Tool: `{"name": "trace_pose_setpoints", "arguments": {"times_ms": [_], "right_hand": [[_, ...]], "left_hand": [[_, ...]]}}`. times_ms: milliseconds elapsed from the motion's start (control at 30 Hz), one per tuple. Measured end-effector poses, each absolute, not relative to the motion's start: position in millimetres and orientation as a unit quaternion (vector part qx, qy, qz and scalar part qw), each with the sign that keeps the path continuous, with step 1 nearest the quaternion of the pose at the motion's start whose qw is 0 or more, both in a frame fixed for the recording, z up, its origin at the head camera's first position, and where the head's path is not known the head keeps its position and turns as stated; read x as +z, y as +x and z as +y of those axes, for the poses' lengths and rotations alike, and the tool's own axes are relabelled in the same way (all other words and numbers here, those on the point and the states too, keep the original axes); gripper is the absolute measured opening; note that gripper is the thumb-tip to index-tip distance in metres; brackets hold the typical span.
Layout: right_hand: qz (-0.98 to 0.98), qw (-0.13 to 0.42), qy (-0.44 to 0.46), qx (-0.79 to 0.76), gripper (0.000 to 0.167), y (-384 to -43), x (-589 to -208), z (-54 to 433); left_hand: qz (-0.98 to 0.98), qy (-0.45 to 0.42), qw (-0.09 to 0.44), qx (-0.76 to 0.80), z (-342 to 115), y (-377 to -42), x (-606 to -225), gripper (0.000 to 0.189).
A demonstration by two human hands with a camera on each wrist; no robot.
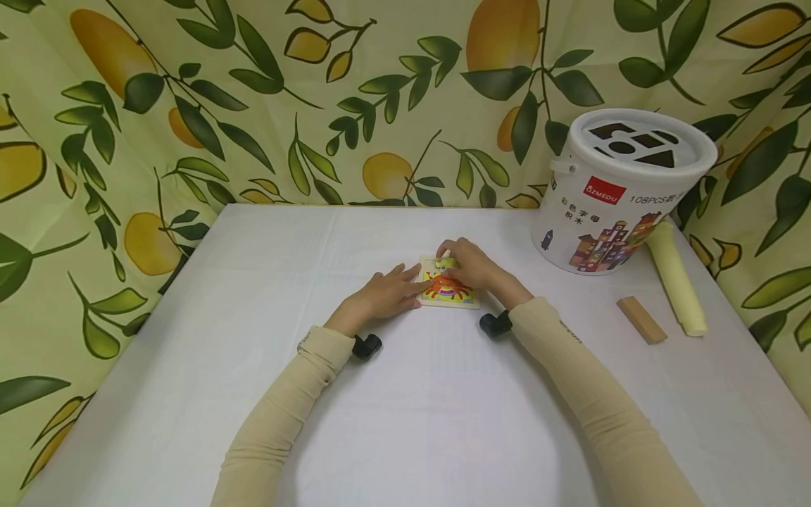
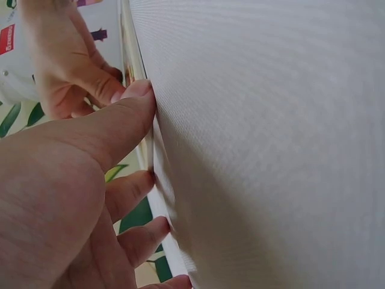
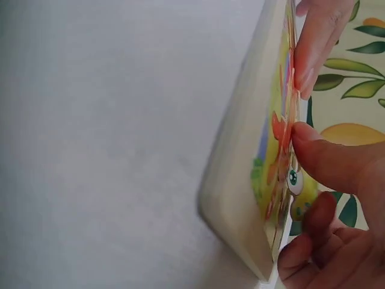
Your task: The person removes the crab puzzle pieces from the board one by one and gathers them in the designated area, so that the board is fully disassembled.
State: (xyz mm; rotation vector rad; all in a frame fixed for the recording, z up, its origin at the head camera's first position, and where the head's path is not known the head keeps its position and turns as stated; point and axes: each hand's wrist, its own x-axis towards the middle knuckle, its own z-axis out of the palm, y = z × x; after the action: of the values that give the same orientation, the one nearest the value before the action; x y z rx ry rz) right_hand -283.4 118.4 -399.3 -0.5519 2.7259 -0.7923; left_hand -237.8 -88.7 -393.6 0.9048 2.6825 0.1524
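Note:
A small crab jigsaw board (image 1: 465, 304) with a pale wooden edge lies flat on the white table. My left hand (image 1: 388, 292) rests at its left side, fingers mostly straight, one fingertip reaching onto the orange crab picture. From above, my right hand (image 1: 474, 264) pinches a yellow-green puzzle piece (image 3: 307, 195) at the board's far part. A printed eye shows on that piece in the right wrist view, where it stands tilted up from the board's face. The right thumb (image 3: 328, 159) touches the crab picture beside it. In the left wrist view, the left thumb (image 2: 129, 114) lies at the board's near edge.
A white block bucket (image 1: 608, 204) with a shape-hole lid stands at the back right. Beside it lie a pale yellow roll (image 1: 676, 282) and a brown wooden block (image 1: 641, 320). A fruit-patterned cloth (image 1: 380, 105) hangs behind the table (image 1: 405, 422).

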Motion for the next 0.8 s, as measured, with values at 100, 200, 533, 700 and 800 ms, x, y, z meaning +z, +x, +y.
{"name": "trace_pose_setpoints", "arguments": {"times_ms": [100,200,533,700,800], "right_hand": [[0.932,0.108,-0.164,-0.303,0.027,-282.8,-398.7,120.4],[0.928,0.092,-0.149,-0.330,0.019,-282.7,-397.6,124.1],[0.912,0.058,-0.117,-0.388,0.020,-287.2,-394.2,144.0],[0.913,0.073,-0.071,-0.395,0.024,-282.7,-389.5,186.3],[0.914,0.093,-0.052,-0.391,0.025,-275.3,-387.5,213.7]], "left_hand": [[0.935,0.314,0.154,0.051,-88.1,-237.5,-393.1,0.049],[0.936,0.313,0.154,0.050,-87.9,-237.1,-393.1,0.049],[0.933,0.319,0.157,0.061,-89.5,-235.1,-391.2,0.049],[0.934,0.318,0.154,0.061,-88.6,-235.0,-391.7,0.049],[0.935,0.313,0.155,0.060,-88.2,-235.1,-392.4,0.049]]}}
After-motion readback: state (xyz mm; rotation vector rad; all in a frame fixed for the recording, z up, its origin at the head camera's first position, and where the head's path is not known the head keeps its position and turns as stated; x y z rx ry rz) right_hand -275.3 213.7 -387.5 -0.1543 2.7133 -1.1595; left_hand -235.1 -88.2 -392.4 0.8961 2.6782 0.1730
